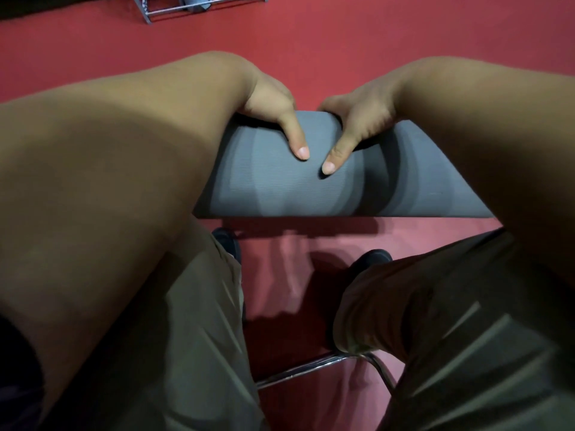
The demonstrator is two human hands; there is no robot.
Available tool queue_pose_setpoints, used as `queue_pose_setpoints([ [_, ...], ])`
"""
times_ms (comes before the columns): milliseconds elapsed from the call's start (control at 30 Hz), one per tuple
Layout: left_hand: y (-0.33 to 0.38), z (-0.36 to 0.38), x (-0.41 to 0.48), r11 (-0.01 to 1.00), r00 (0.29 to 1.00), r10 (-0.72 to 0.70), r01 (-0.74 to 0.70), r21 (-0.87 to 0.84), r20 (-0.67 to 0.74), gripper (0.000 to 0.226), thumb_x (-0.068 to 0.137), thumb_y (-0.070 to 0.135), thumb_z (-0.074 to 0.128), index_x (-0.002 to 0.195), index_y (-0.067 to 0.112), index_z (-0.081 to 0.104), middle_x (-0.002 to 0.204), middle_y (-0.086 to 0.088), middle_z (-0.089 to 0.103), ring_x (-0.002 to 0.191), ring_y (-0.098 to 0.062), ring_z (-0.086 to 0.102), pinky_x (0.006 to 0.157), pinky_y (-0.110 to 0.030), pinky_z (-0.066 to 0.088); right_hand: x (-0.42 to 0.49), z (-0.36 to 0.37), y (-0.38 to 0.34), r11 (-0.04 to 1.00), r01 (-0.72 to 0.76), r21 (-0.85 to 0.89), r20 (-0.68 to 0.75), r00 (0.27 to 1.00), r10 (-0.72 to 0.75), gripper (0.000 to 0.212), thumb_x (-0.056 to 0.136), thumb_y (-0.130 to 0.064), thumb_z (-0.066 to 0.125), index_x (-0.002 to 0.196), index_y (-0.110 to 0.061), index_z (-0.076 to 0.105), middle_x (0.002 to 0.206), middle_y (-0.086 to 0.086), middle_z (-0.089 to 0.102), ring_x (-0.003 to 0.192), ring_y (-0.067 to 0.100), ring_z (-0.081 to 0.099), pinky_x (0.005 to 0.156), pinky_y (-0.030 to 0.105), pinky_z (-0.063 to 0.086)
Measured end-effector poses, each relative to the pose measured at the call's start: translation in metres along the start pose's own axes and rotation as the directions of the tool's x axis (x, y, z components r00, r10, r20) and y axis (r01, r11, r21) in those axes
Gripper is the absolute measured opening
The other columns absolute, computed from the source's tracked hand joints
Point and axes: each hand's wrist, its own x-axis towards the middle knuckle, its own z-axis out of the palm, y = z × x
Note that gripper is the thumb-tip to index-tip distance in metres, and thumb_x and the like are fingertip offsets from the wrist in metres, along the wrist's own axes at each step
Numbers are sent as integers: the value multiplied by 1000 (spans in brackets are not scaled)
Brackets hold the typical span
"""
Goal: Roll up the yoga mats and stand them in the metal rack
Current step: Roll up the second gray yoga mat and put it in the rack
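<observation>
The left hand [273, 116] and right hand [361, 119] clamp the mat [311, 191] at its far edge, nearly touching, thumbs on top, fingers curled behind. The rack [174, 9] stands well beyond them.

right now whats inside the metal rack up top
A grey rolled mat stands between the bars of the rack. The picture's top edge cuts off the rest, so any other mats there cannot be seen.
</observation>
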Motion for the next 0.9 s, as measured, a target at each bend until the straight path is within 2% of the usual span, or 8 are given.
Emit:
queue_pose_setpoints([
  [167, -1, 2, 1, 999, 996, -34, 36, -27, 87, 85, 53, 54, 98, 124, 14, 76, 111, -16, 81, 100, -41, 79, 102, -63, 57, 2, 4, -7, 995, 1, -99, -51, 999, -6, 81, 52, -67, 97, 117, -33, 63, 106, -7, 73, 96, 18, 72, 86, 38, 57],
  [367, 1, 6, -12, 998, 999, 35, -35, -59, -11, 76, 62, 45, 96, 128, 18, 68, 109, -10, 81, 100, -36, 79, 99, -62, 59, 0, 4, 9, 992, -40, 123, 37, 999, 35, 73, 55, -59, 98, 117, -28, 74, 100, 1, 83, 88, 28, 82, 93, 52, 63],
  [467, 4, 7, -17, 999, 999, 41, -41, 10, 6, 96, 53, 55, 101, 134, 25, 60, 113, -2, 80, 101, -29, 79, 98, -56, 61, 0, 5, 16, 970, -82, 229, 74, 995, 67, 82, 50, -62, 98, 119, -22, 77, 105, 7, 83, 92, 35, 81, 96, 56, 61],
  [567, 12, 9, -13, 980, 999, 14, -7, 200, -34, 135, 25, 74, 101, 141, 30, 48, 122, 3, 71, 108, -26, 73, 99, -51, 60, 0, 6, 20, 947, -109, 302, 113, 990, 78, 87, 47, -64, 97, 120, -21, 78, 108, 11, 82, 96, 37, 80, 99, 57, 59],
  [600, 16, 11, -13, 966, 998, 11, 7, 260, -69, 140, 21, 78, 98, 141, 30, 46, 122, 3, 67, 108, -26, 70, 99, -50, 59, 0, 6, 20, 943, -113, 314, 116, 990, 80, 88, 46, -65, 97, 120, -21, 78, 108, 12, 82, 96, 37, 80, 99, 57, 59],
  [700, 23, 14, -15, 943, 988, 40, 12, 333, -150, 118, 33, 78, 96, 129, 24, 54, 113, 1, 69, 100, -25, 70, 93, -45, 60, 1, 7, 19, 942, -115, 316, 131, 988, 76, 91, 45, -65, 96, 121, -19, 78, 109, 13, 82, 97, 39, 80, 100, 58, 59],
  [800, 20, 14, -15, 960, 995, 59, -34, 279, -83, 89, 44, 66, 100, 116, 25, 68, 98, 2, 81, 87, -25, 79, 85, -46, 65, 2, 6, 18, 932, -149, 329, 194, 977, 87, 87, 51, -62, 96, 124, -18, 77, 114, 15, 81, 102, 39, 79, 104, 57, 57],
  [900, 14, 11, -11, 978, 999, 37, -37, 205, 3, 87, 45, 57, 104, 118, 25, 69, 97, 0, 83, 87, -28, 81, 88, -52, 65, 4, 5, 14, 941, -155, 300, 253, 964, 78, 87, 54, -62, 95, 127, -16, 76, 117, 15, 80, 107, 38, 78, 109, 56, 54],
])
